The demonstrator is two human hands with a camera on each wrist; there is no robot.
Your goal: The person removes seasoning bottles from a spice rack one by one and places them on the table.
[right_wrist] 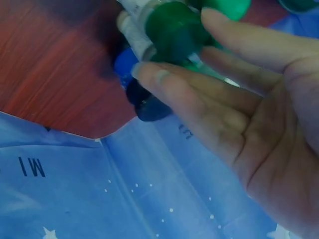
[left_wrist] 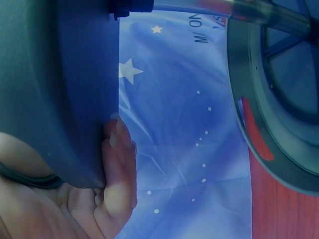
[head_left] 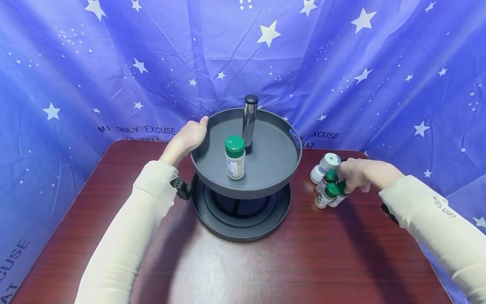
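Observation:
A two-tier round grey rack has an upper tray and a lower tray. My left hand grips the upper tray's left rim, thumb at the top edge; in the left wrist view, the fingers curl under it. A green-capped spice jar stands upright on that tray. On the right, my right hand reaches in among several jars. In the right wrist view its thumb and fingers are spread around a green cap; firm contact cannot be made out.
Beside the right hand stand a grey-capped jar and another green-capped jar. A metal post rises from the upper tray. Behind the red-brown table hangs a blue star-patterned cloth.

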